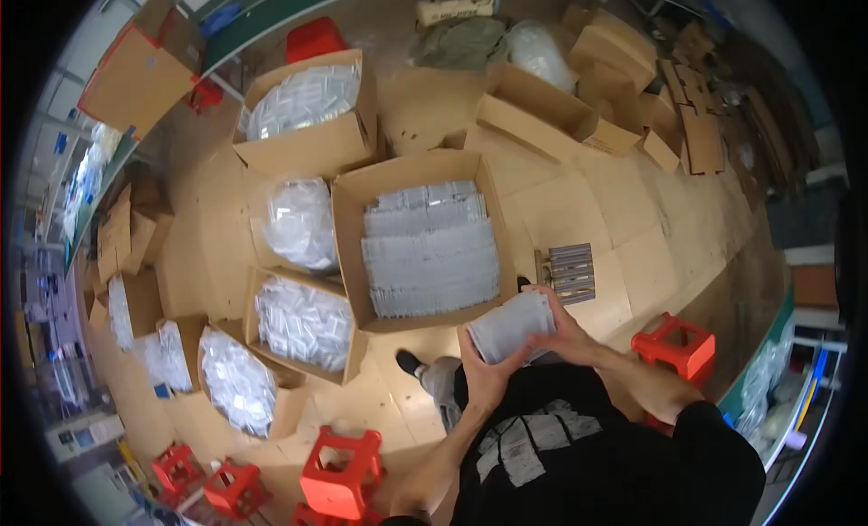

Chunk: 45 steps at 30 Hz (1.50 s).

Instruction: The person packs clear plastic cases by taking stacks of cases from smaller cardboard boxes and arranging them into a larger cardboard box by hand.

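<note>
Between both hands is a stack of thin clear plastic pieces [513, 328], held in front of my body. My left hand [489, 374] grips its near left side, and my right hand [566, 331] wraps round its right side. Just beyond, a large open cardboard box [415, 325] holds several neat rows of similar clear pieces [432, 255]. The stack is outside this box, near its lower right corner.
Smaller boxes of clear pieces [303, 325] stand at the left, beside a filled plastic bag [300, 220]. Red stools [341, 472] are at lower left, another red stool [676, 347] at right. Empty cartons [533, 119] lie at the back; a slatted object [570, 273] is on the floor.
</note>
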Each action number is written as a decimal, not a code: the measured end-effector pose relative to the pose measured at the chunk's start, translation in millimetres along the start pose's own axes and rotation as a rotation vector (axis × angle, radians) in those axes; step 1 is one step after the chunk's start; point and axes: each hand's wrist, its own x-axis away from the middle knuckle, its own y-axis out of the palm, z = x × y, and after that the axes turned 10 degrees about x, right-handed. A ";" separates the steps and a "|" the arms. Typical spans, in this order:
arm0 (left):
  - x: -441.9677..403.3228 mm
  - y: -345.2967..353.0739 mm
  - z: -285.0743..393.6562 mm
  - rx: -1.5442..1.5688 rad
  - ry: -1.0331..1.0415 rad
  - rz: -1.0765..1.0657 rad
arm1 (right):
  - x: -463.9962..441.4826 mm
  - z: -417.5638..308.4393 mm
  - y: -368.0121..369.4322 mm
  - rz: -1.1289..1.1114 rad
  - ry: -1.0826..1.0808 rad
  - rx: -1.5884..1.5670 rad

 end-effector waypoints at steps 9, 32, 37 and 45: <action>4.5 90.8 -47.5 -0.101 -0.108 -0.131 | -32.2 -63.1 -108.9 -0.935 -0.154 0.725; -391.9 -39.0 -280.5 0.321 -0.092 0.805 | -605.6 199.3 -13.3 -0.890 -0.770 1.443; -487.5 -46.8 -362.1 0.306 -0.171 0.855 | -658.9 348.3 6.1 -0.824 -1.204 1.530; -546.8 -57.8 -437.0 -0.176 0.048 0.824 | -657.7 488.5 -41.6 -1.046 -1.588 1.635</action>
